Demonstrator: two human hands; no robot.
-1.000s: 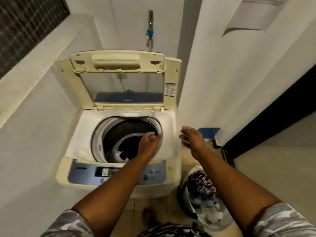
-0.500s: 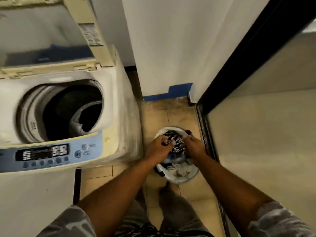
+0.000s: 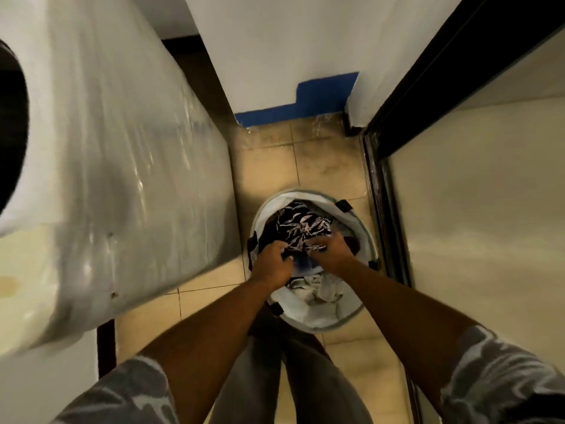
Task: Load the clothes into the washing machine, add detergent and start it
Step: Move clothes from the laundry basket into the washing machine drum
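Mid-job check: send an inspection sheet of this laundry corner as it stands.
Surface: tan tiled floor, stained near the wall.
Job's things: round white laundry basket on the floor holds a dark leaf-patterned garment and pale cloths; white plastic-wrapped washing machine stands left of it.
Clutter: nothing seen.
Grips: left hand and right hand both hold the garment.
Cables: nothing seen.
Surroundings: white wall with blue base strip; black door frame.

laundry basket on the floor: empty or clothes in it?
Not empty. The basket holds a dark patterned garment, gripped by the left hand and right hand, plus white clothes.
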